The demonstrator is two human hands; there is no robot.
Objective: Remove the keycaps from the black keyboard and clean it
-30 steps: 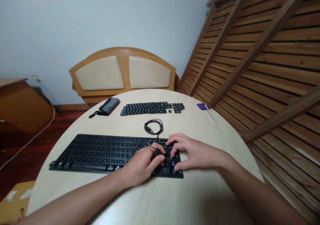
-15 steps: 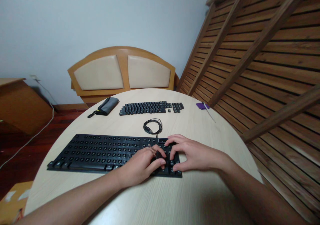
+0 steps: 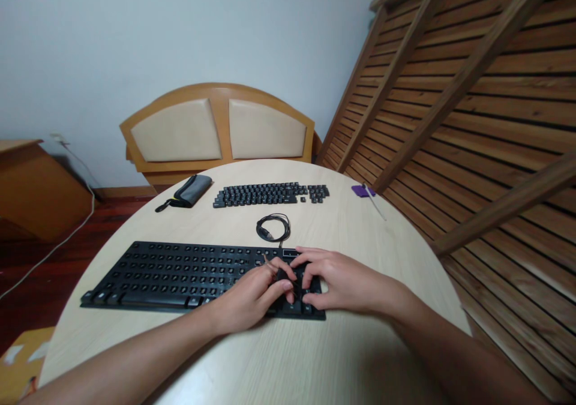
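A black keyboard (image 3: 175, 267) lies on the near part of the table, with keycaps off most of its main section. The bottom row still has a long space bar (image 3: 153, 299). Over the number pad, my left hand (image 3: 254, 291) is closed, thumb and forefinger curled near a dark part; whatever they grip is too small and hidden to name. A thin brownish piece shows by its fingers. My right hand (image 3: 335, 278) rests on the pad's right side, fingers bent and apart, thumb at the lower keys. Both hands cover much of the number pad.
Loose black keycaps (image 3: 256, 194) sit in rows beyond the keyboard. A coiled black cable (image 3: 273, 228) lies between them. At the far left is a grey pouch (image 3: 193, 190); at the far right, a purple cloth (image 3: 362, 191) under a thin stick (image 3: 376, 204). Wooden slats (image 3: 450, 129) lean at right.
My right hand has shifted slightly left, closer to my left hand over the number pad. The whole view has also drifted a little. The loose keycaps look unchanged.
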